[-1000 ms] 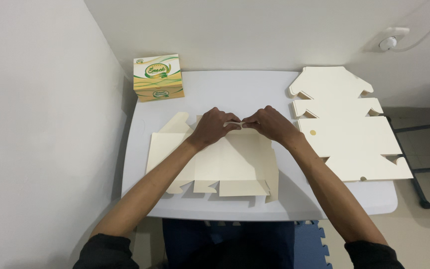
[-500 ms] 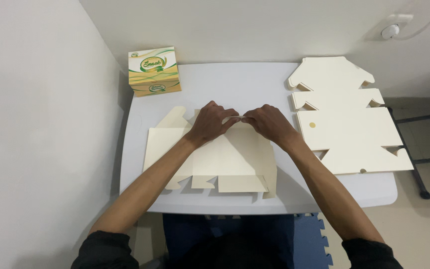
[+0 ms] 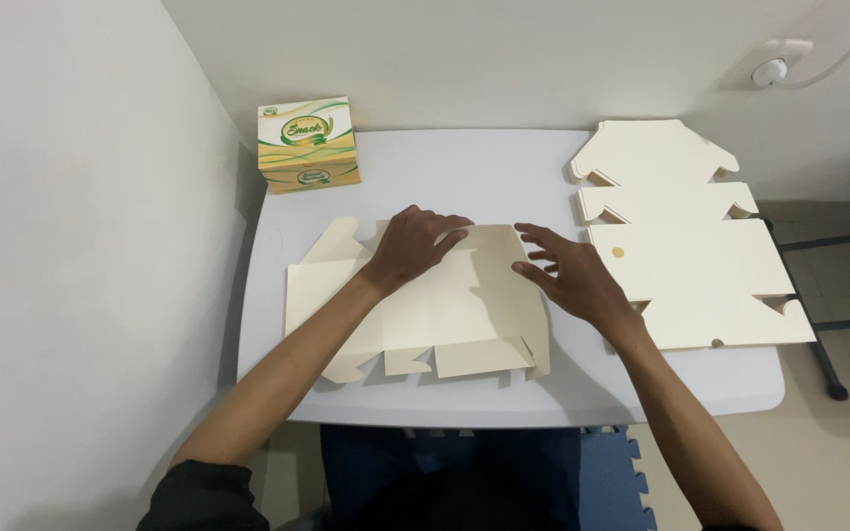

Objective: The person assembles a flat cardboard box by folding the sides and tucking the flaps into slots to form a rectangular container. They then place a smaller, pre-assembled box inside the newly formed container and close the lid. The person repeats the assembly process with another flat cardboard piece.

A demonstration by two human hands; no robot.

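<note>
Two hands flat on a cream cardboard sheet (image 3: 445, 315) lying mid-worktop (image 3: 504, 167). Left hand (image 3: 415, 244) presses its top edge, fingers curled down, no real grip; right hand (image 3: 568, 275) rests open-palmed on the sheet's right flap, holding nothing. To crease well: keep the left pinning flat, run the right along the score line with even pressure. A stack of flat sheets (image 3: 681, 246) lies right, a finished printed box (image 3: 309, 145) back left. The fold line under the palms is hidden; probably a flap is doubled over there.
</note>
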